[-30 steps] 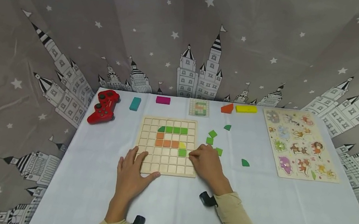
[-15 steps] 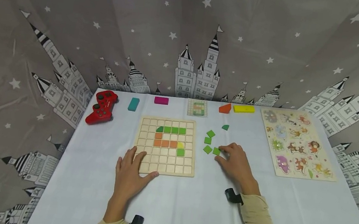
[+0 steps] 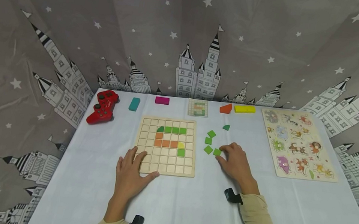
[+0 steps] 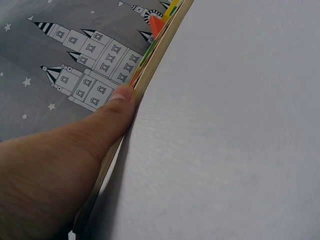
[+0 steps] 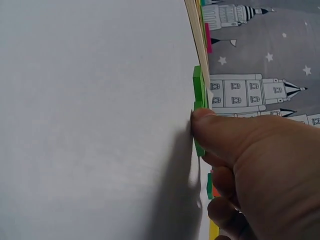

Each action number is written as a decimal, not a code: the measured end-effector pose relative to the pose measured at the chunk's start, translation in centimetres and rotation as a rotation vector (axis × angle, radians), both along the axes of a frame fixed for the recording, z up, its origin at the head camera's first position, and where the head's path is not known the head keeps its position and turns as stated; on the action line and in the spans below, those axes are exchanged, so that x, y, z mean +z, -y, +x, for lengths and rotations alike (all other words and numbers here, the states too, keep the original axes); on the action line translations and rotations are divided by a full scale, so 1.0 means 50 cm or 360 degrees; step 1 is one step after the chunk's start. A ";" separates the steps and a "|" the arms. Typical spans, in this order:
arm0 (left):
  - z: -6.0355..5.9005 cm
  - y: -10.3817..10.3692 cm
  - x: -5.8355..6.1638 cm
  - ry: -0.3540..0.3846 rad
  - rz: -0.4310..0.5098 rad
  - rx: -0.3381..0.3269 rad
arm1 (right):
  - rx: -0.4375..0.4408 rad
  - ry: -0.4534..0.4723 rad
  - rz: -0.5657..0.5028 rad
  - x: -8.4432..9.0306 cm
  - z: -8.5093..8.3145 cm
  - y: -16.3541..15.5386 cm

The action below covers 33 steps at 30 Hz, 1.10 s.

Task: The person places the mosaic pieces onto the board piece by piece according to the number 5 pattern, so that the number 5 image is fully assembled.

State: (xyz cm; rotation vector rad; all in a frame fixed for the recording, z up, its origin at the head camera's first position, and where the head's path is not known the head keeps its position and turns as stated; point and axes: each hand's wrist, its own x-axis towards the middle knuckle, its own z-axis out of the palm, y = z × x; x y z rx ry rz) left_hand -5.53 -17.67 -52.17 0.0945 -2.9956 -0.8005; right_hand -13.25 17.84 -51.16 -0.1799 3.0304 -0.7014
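Note:
A wooden grid board [image 3: 164,165] lies on the white table, with light green, orange, yellow and dark green tiles in several cells. My left hand [image 3: 131,177] rests at its near left corner, fingers spread. Its thumb [image 4: 117,100] touches the board's edge in the left wrist view. Right of the board, my right hand [image 3: 237,165] pinches a light green square tile [image 3: 217,152] with thumb and finger, the fingers partly hidden. Loose green square tiles [image 3: 208,150] lie beside it, and a dark green quarter-round tile [image 3: 226,127] lies farther back.
A small pattern card [image 3: 198,108] lies behind the board. Along the back are teal [image 3: 134,104], magenta [image 3: 162,100], orange [image 3: 225,108] and yellow blocks [image 3: 244,109]. A red game controller [image 3: 103,107] is at left, an animal puzzle board [image 3: 297,144] at right.
My right hand has moved from the board's right edge to the loose green tiles and taken hold of one. The left hand stays at the board's corner.

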 end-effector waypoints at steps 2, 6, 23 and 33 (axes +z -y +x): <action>0.004 0.001 -0.002 -0.0011 0.0000 0.0001 | -0.0005 -0.0004 0.0008 -0.002 0.002 0.003; 0.006 0.001 0.000 -0.0022 0.0006 0.0006 | 0.0011 -0.0038 0.0026 -0.008 0.003 0.007; 0.001 0.003 0.005 0.0098 -0.0001 0.0001 | 0.0269 -0.0191 -0.0335 -0.016 0.056 0.132; 0.002 0.001 0.005 0.0094 -0.0006 0.0005 | 0.0479 -0.0318 -0.0305 -0.036 0.052 0.195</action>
